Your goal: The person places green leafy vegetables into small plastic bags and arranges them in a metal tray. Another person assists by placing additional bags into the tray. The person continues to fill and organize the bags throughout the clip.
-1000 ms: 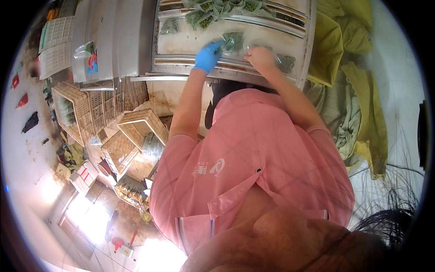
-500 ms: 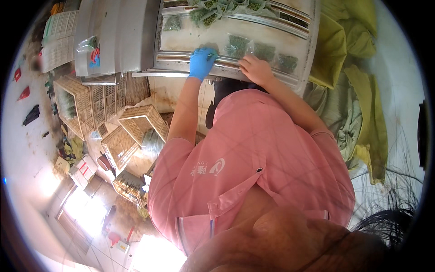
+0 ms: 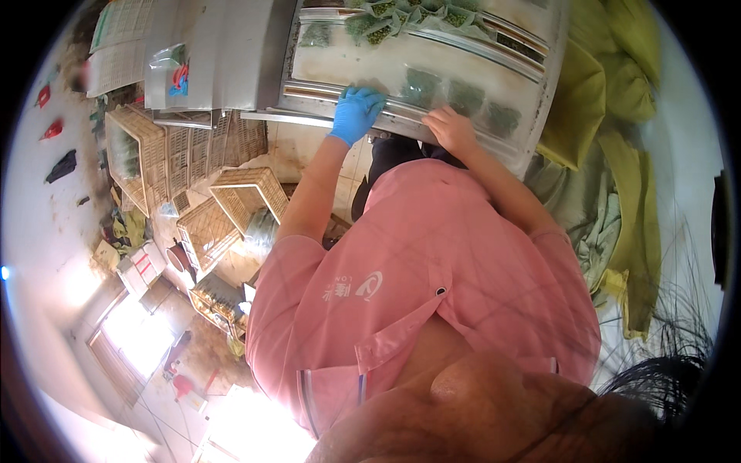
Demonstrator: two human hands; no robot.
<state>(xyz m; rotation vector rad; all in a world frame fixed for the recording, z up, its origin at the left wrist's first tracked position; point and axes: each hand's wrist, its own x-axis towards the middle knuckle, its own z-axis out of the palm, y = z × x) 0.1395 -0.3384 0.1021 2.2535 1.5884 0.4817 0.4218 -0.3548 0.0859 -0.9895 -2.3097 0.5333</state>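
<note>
A steel worktop point(image 3: 328, 65) lies ahead of me with a row of clear bags of green leaves point(image 3: 463, 96) laid flat on it. More filled bags point(image 3: 386, 17) are piled at its far side. My left hand point(image 3: 355, 112), in a blue glove, rests on the worktop's front rim, fingers spread over the metal bar. My right hand point(image 3: 451, 131) is bare and lies on the same rim just right of it, close to the nearest bags. Neither hand grips anything that I can see. My pink shirt fills the lower middle of the view.
Several woven plastic crates point(image 3: 204, 228) stand on the dirty floor at the left, some holding greens. A clear bag with red and blue contents point(image 3: 176, 73) lies on a grey surface at upper left. Yellow-green cloth point(image 3: 610, 123) hangs at the right.
Both hands have drawn back from a bag lying farther in on the worktop to its front rim. The view has shifted slightly.
</note>
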